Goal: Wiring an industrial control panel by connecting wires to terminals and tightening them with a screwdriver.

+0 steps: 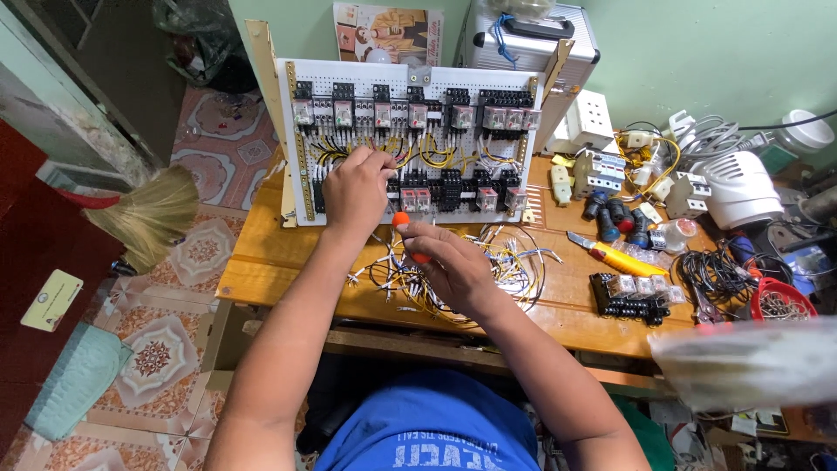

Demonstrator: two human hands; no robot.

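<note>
— So, what do we log for the hands at the white perforated board (410,144)?

— Left hand (356,187) is up against the board's lower left part, fingers (377,163) curled shut and pinched among the yellow wires (436,155) under the top row of relays (414,112). We cannot tell which single wire they grip.

— And the right?

— Right hand (453,266) sits just below the board, over the worktop (261,253). Its fingers are closed around an orange-handled screwdriver (403,223); the rounded orange end pokes out above the hand, close to the board's lower edge. The shaft is hidden.

— What lies under that hand?

— A loose tangle of cut wires (514,262), white and yellow, spread on the worktop in front of the board.

— Right of the board?

— A yellow utility knife (610,255) near the board's lower right corner; beyond it a black block of relay sockets (632,296), a few push buttons (615,218), grey circuit breakers (600,173) and a red basket (780,301) farther off.

— Behind the board?

— A silver metal case (540,35) stands against the green wall.

— Left of the board?

— A straw broom (144,214) leans over the patterned tile floor (166,349).
</note>
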